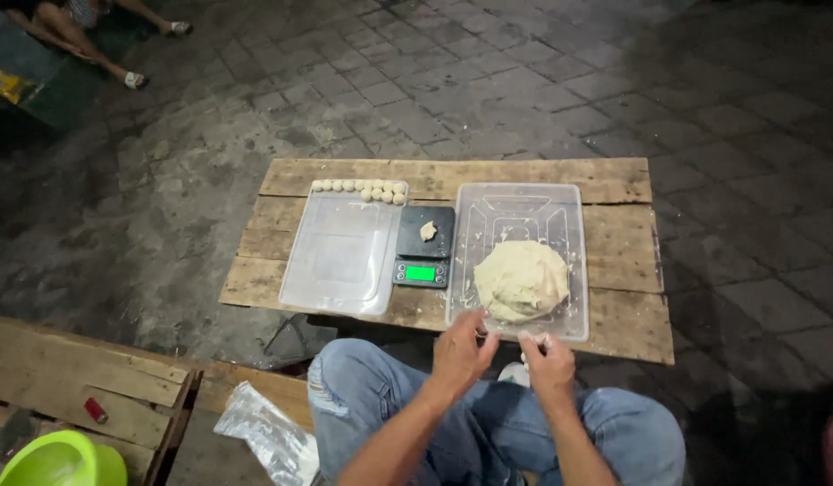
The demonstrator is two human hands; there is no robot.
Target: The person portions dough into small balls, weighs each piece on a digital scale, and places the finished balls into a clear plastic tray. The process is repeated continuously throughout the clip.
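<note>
I keep both hands at the near edge of the clear tub point(574, 261), where the big dough lump point(522, 280) lies. My left hand point(461, 353) and right hand point(548, 358) pinch with narrow fingers; what they hold I cannot tell. I should pull small, even bits, weighing each on the scale point(425, 246).

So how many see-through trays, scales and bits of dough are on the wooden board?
See-through trays: 2, the flat one and the deep one
Scale: 1
Big dough lump: 1
Small dough piece on the scale: 1
Total: 5
The little dough balls on the flat tray are too small to count.
</note>
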